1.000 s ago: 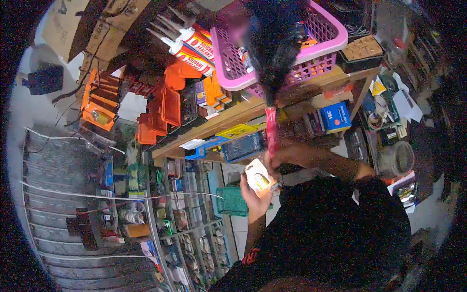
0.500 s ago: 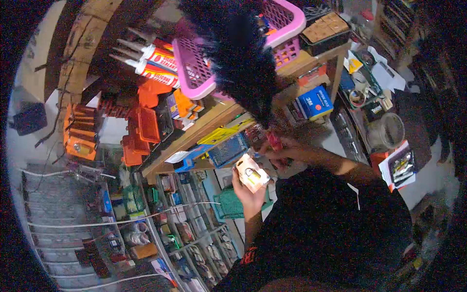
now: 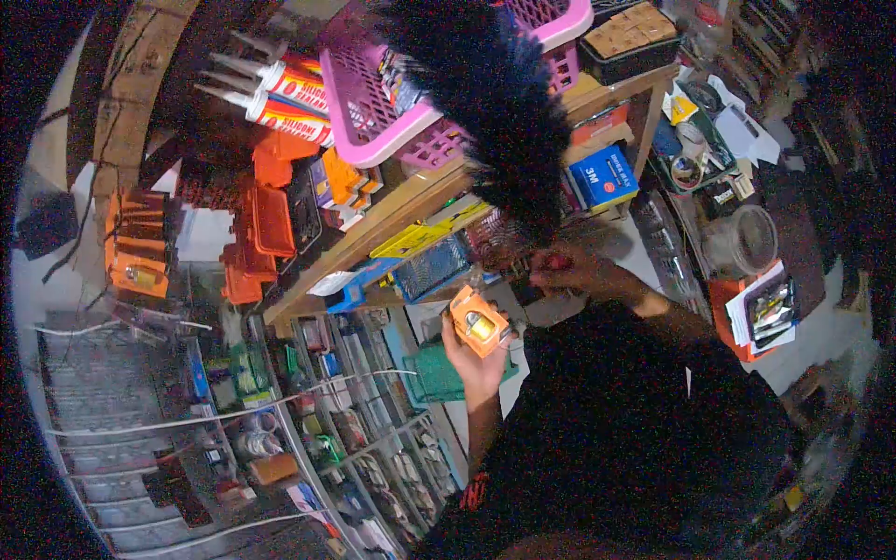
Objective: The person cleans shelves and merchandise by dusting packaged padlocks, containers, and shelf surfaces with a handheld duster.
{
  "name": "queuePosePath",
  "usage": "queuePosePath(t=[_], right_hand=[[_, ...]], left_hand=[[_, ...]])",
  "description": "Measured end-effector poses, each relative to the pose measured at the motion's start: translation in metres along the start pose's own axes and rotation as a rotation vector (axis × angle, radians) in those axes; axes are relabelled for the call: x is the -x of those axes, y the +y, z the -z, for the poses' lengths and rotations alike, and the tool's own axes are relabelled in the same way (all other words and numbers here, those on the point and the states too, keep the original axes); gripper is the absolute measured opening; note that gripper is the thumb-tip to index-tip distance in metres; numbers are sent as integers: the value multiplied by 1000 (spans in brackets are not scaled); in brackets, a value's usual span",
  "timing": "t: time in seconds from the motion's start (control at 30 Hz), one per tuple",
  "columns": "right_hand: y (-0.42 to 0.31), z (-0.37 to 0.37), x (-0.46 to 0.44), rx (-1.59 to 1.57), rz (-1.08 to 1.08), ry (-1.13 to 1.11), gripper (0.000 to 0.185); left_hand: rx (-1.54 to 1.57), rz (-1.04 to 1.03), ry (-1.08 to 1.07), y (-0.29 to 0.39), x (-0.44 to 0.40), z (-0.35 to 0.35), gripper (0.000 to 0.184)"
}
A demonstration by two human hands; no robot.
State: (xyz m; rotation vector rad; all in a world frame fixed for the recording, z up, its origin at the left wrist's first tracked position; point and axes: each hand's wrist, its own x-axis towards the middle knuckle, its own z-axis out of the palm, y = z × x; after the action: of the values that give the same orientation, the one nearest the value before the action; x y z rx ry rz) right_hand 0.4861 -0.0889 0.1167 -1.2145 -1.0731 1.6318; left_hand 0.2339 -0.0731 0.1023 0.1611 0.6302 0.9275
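Holding box (image 3: 477, 309) in left grip (image 3: 473, 368), printed padlock side (image 3: 482, 328) facing up toward head camera. Reading left grip as closed on box: thumb and fingers about its edges, palm behind and beneath, no gap showing. Gripping red handle (image 3: 551, 261) of duster (image 3: 509, 121) in right grip (image 3: 586, 273); fingers curled round it, partly dim and blurred, so cannot tell how tightly.

Locating box: held in air before the dark shirt (image 3: 635, 420), just off the near edge of table (image 3: 373, 224), seen above part of green basket (image 3: 439, 375), apart from duster. Locating duster: rising from right grip across front of table, black fluff hiding part of pink basket (image 3: 364, 145); cannot tell whether touching it.

Noting on table: silicone tubes (image 3: 291, 117) beside pink basket, orange cases (image 3: 266, 224) nearer the left end. Noting below tabletop: 3M carton (image 3: 602, 179), just beside lower fluff.

Judging progress: midway, neither start nor finish. Counting as done: box in hand, duster in hand. Counting as left: box not yet set down, duster not yet laid aside. Unable to tell cleaned surfaces from uncleaned ones, hence no firm measure of share completed.
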Motion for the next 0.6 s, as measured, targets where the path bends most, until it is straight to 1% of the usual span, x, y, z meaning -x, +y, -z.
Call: queuePosePath(t=[0.03,0.1,0.17,0.2,0.23,0.27,0.33,0.37,0.47,0.5,0.53,0.57,0.6], right_hand=[[-3,0,6,-4,-54,20,27],[27,8,0,-38,77,18,29],[35,1,-6,-9,184,205,32],[40,-13,-7,30,220,393,34],[51,-11,-7,19,201,380,37],[62,-9,-6,9,181,366,39],[71,-1,3,55,136,258,39],[72,1,10,121,104,177,39],[73,9,27,373,1,-50,41],[72,8,31,463,-35,-134,42],[70,8,35,555,-77,-218,43],[67,6,36,628,-136,-291,44],[61,4,38,690,-180,-360,46]], left_hand=[[39,-6,30,-3,-3,-1,52],[83,-7,53,-6,-10,-4,53],[96,-4,47,-5,-14,-7,54],[103,-3,53,-5,-12,-6,54],[155,1,-30,-5,-13,0,62],[185,-9,-65,-4,-14,-6,65],[240,-33,-138,1,-20,-21,72],[297,-27,-239,6,-23,-23,78],[126,-135,-34,18,-26,-30,80],[120,-142,-193,22,-29,-20,81],[383,-125,-548,24,-40,6,73],[258,-107,-461,28,-32,13,66],[114,-255,-192,23,-29,17,57]])
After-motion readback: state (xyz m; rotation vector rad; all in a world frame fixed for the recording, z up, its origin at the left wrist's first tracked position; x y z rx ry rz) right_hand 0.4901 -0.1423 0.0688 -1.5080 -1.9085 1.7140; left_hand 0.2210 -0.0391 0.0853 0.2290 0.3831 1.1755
